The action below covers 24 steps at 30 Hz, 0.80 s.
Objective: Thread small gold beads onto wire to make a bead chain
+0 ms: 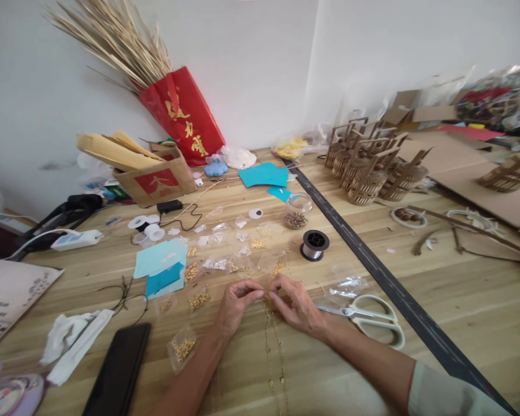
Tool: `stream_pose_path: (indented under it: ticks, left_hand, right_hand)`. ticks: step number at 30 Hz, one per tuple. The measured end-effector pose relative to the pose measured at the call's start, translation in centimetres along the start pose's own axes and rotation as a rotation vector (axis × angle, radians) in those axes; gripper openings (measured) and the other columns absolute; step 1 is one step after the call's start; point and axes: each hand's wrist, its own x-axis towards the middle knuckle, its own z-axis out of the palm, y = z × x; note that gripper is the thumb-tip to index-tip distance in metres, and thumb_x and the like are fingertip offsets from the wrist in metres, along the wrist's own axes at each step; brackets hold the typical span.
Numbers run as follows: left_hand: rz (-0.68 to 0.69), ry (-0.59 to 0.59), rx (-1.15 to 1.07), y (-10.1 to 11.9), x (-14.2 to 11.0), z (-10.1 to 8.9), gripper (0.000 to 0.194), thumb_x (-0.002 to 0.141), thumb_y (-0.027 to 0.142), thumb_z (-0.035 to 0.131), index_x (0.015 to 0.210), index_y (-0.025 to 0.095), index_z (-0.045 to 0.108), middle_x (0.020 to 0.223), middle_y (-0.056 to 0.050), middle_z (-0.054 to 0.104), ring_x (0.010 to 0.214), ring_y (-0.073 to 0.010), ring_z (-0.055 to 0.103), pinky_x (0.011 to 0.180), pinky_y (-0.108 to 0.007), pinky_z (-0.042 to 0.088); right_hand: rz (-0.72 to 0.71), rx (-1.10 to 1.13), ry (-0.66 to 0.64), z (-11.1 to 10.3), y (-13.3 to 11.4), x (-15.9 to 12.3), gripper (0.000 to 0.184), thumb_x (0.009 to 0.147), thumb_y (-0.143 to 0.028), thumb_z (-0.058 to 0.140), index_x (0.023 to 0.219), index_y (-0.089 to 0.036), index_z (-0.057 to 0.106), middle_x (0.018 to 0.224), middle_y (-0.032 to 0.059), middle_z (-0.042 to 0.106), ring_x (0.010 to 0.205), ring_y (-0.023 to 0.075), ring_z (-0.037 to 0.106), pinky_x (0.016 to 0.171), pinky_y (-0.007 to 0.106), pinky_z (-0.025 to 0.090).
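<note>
My left hand (241,301) and my right hand (295,303) meet near the middle of the wooden table, thumbs and fingertips pinched close together. Between them runs a thin gold chain (268,341), its two strands hanging down toward the front edge, with small gold pieces along them. The exact spot where the fingertips grip is too small to make out. Just beyond the hands lie small bags of gold beads (279,267) and silver findings (215,264). White-handled scissors (368,315) rest beside my right wrist, and another bag of gold beads (183,348) is near my left forearm.
A spool of clear wire (315,245) and a jar of mixed beads (296,219) stand farther back. A black phone (118,370) lies at left. Blue sheets (264,174), a cardboard box (156,179), a red bag (186,115) and small woven baskets (366,179) fill the back.
</note>
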Motion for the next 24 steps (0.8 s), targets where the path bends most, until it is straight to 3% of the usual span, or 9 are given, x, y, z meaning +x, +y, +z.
stream_pose_path:
  ticks: [6,24]
  left_hand:
    - [0.026,-0.061,0.095,0.33,-0.08,-0.01,0.015,0.072,0.027,0.071,0.067,0.014,0.065,0.065,0.001,0.058,0.065,-0.0115,0.051,0.064,-0.02,0.04]
    - [0.035,-0.078,0.111,0.25,0.02,0.06,0.016,0.074,0.027,0.068,0.067,0.014,0.062,0.065,0.001,0.055,0.066,-0.0117,0.05,0.064,-0.02,0.039]
  right_hand:
    - [-0.03,-0.004,0.007,0.14,0.25,-0.09,0.008,0.093,-0.021,0.045,0.088,-0.02,0.051,0.074,0.0012,0.054,0.064,0.013,0.052,0.058,0.024,0.041]
    - [-0.078,0.028,-0.01,-0.07,0.01,0.33,0.011,0.094,-0.022,0.047,0.092,-0.019,0.057,0.077,0.0039,0.06,0.069,0.0146,0.055,0.063,0.026,0.045]
